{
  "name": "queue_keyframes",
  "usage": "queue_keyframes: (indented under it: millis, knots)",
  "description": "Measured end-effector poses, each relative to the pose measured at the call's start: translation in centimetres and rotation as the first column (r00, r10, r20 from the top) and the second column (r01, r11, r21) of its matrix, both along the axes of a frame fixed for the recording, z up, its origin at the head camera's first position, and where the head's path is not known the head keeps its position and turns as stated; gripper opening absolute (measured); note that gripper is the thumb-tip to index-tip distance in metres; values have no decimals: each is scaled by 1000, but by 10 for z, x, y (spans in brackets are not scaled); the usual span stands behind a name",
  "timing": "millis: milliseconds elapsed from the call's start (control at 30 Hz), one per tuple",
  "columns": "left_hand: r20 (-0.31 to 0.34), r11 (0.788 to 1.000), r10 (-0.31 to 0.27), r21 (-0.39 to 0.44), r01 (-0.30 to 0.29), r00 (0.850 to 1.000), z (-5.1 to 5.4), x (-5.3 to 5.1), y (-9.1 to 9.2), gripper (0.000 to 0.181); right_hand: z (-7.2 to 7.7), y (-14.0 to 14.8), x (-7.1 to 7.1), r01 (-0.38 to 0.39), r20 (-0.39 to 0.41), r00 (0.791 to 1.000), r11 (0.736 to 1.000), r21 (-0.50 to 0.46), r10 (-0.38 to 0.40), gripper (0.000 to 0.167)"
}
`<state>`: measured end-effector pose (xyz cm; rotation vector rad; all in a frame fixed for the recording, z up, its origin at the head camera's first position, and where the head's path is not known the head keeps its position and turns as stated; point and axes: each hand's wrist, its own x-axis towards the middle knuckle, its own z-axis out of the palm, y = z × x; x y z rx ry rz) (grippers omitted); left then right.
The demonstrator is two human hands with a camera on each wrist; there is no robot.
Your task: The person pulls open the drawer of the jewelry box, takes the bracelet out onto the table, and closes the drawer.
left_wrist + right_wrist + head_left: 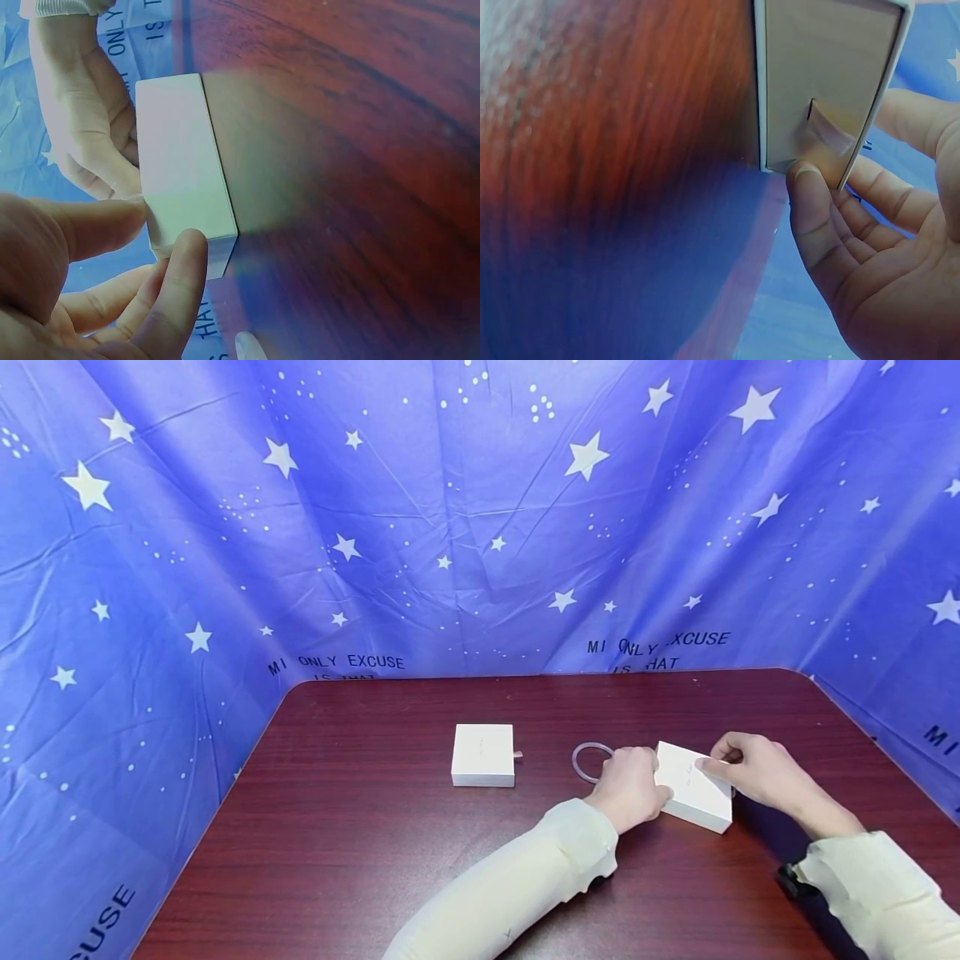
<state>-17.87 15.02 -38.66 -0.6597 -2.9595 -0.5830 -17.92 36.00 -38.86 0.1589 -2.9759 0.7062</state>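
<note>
Left sleeve (502, 889) foremost, we are pinching 1 white box (684, 777) with left hand (628, 785) and right hand (763, 774) at the right of the table (337, 835), judging it light, stiff and smooth, best held by its walls (701, 817), not its ribbon (831, 133).

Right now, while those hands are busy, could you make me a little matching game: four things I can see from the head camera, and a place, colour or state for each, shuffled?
Things:
1. right box
2. ring
3. tabletop
4. backdrop

Descriptions:
A. blue with white stars
B. held by the left hand and the right hand
C. between the left box and the left hand
D. dark reddish brown

Pairs: 1-B, 2-C, 3-D, 4-A
</note>
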Motion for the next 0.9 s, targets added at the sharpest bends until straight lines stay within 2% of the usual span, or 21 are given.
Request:
queue_keyframes:
  millis: [433, 733, 900]
  knots:
    - [-13, 1000, -18, 5, 18, 1000, -2, 4, -5, 29, 3, -2, 0, -45, -22, 999, 999, -2, 45, 22]
    - [12, 1000, -15, 17, 15, 1000, -2, 7, -7, 32, 2, -2, 0, -68, -12, 998, 998, -3, 68, 22]
    - [44, 1000, 5, 18, -6, 999, -1, 9, -6, 32, 2, -1, 1, -73, -15, 997, 997, 6, 73, 20]
